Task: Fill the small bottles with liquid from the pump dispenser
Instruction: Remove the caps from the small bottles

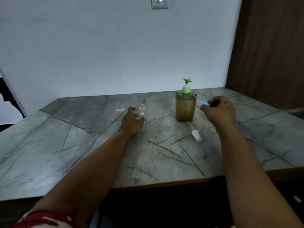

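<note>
A square amber pump dispenser (185, 107) with a green pump head stands upright on the grey marble table (82, 145). My left hand (131, 120) grips a small clear bottle (142, 111) standing uncapped left of the dispenser. A second small clear bottle (120, 110) stands uncapped just beyond it to the left, untouched. My right hand (219, 111) hovers right of the dispenser and pinches a small blue cap (205, 104) between its fingertips. A white cap with a thin dip tube (196, 134) lies on the table in front of the dispenser.
A white wall rises behind the table, with a switch plate (159, 3) high up. A brown wooden panel (271, 46) borders the right side. The table's front edge (164, 182) runs across near my forearms.
</note>
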A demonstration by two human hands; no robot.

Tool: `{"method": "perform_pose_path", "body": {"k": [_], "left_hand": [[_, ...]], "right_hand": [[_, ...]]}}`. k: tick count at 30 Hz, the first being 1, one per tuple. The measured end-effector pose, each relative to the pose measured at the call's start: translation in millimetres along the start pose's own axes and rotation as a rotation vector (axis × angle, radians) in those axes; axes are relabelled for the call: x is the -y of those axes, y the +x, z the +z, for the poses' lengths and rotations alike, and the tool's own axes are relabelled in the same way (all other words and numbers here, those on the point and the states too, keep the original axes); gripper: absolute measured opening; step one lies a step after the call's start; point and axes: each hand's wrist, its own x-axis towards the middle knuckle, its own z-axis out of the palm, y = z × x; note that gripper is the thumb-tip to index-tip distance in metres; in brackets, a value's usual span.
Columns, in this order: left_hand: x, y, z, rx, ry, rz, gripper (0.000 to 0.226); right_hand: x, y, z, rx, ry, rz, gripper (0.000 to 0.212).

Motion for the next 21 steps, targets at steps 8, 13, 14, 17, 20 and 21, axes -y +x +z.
{"method": "perform_pose_path", "body": {"k": [8,13,14,17,20,21], "left_hand": [[-16,-6,-17,-0.081,0.076,-0.030,0.070],[-35,-15,-20,-0.104,0.158,0.081,0.068],[-39,-18,-19,-0.101,0.160,0.098,0.068],[-53,-27,-15,-0.109,0.147,0.128,0.066],[-69,-38,-6,-0.113,0.122,0.164,0.065],[-73,-42,-2,-0.112,0.117,0.171,0.065]], "right_hand": [[-33,-15,-15,0.234,-0.406,0.051,0.029],[-43,-16,-16,0.257,-0.429,0.067,0.036],[-46,-18,-15,0.259,-0.426,0.064,0.038],[-51,-20,-15,0.265,-0.379,0.054,0.037],[-47,-18,-20,0.320,-0.330,0.061,0.043],[-47,-16,-21,0.334,-0.307,0.068,0.041]]}}
